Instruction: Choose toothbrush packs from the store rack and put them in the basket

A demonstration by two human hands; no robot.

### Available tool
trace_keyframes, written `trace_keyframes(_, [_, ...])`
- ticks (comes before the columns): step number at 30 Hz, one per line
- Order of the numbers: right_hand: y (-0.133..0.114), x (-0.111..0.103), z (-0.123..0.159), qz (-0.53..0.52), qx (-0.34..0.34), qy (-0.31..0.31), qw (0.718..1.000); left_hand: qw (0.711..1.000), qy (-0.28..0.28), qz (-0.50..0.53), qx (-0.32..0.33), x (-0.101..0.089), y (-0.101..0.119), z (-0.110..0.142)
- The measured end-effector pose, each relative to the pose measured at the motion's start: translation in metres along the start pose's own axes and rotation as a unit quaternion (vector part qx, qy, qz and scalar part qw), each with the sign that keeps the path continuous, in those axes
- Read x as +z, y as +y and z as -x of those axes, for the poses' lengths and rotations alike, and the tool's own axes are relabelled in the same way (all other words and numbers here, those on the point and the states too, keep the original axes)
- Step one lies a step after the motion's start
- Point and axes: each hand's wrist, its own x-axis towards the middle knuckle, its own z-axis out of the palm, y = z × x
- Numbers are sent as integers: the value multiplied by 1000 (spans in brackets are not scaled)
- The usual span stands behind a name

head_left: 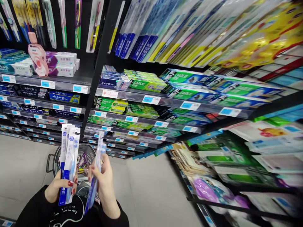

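My left hand [62,186] is closed around a few packaged toothbrushes [71,157], white and blue in clear blister packs, held upright and fanned a little. To the right of it, my right hand [103,175] grips another blue packaged toothbrush [96,164] between thumb and fingers, slightly tilted and blurred. Both hands are in front of my body, apart from each other. Below and behind them stands a grey basket [88,149] on the floor with several small colourful packs in it, partly hidden by my hands.
Shelves ahead carry toothpaste boxes [144,83] and a pink bottle [38,56]. Above them hang packaged toothbrushes [139,34]. A black upright post [98,53] divides the shelving. At the right, another shelf holds bagged goods [222,157]. Grey floor [149,192] lies between. A white cable [80,217] crosses my dark top.
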Motion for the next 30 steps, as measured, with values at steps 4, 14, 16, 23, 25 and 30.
trace_keyframes(4, [-9,2,5,179,1,97,979,1000,7,-25,-10,1,-1,1])
trace_keyframes(14, [-8,-21,-8,-148,105,-60,982,999,24,-17,-16,2,-3,1])
trace_keyframes(16, [-5,-22,-9,-161,121,-50,978,999,23,-18,-14,4,-3,2])
trace_keyframes(23, [11,-15,1,-50,42,43,997,998,63,21,1,9,-4,7])
trace_keyframes(25, [16,-13,4,19,40,55,997,998,50,28,-10,10,-4,8])
trace_keyframes(30, [31,-11,4,159,33,26,986,996,42,22,-69,9,-9,10])
